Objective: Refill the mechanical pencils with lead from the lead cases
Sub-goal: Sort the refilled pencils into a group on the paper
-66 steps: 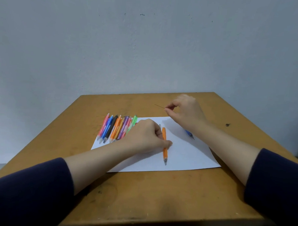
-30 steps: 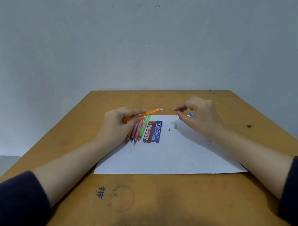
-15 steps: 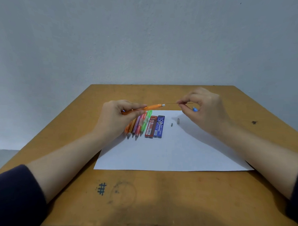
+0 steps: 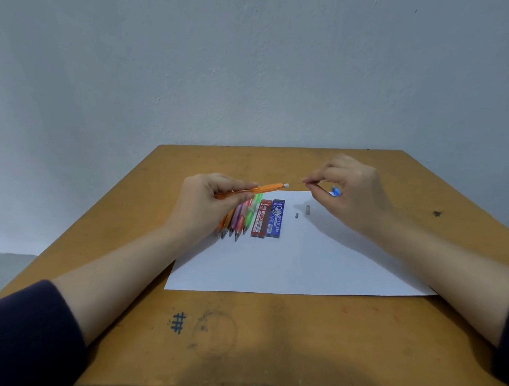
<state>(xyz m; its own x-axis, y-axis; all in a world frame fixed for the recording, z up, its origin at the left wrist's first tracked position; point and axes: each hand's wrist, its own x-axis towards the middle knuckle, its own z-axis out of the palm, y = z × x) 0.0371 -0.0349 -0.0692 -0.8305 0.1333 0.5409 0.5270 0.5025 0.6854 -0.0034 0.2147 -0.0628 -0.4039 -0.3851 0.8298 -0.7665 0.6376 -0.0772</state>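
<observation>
My left hand (image 4: 206, 202) grips an orange mechanical pencil (image 4: 269, 188) above the table, its white open back end pointing right. My right hand (image 4: 352, 197) pinches a thin lead stick (image 4: 315, 183) between thumb and forefinger, the lead's left tip just short of the pencil's end. A blue pencil (image 4: 336, 191) pokes out under that hand. A red lead case (image 4: 261, 219) and a blue lead case (image 4: 276, 219) lie side by side on the white paper (image 4: 288, 264). Several coloured pencils (image 4: 240, 218) lie left of the cases, partly hidden by my left hand.
Two small grey caps (image 4: 307, 209) (image 4: 296, 215) lie on the paper right of the cases. The wooden table (image 4: 270, 339) has a blue hash mark (image 4: 178, 322) near the front. A grey wall stands behind the table.
My left hand has lifted the orange pencil off the paper and turned its back end to the right. My right hand has brought the lead close to that end.
</observation>
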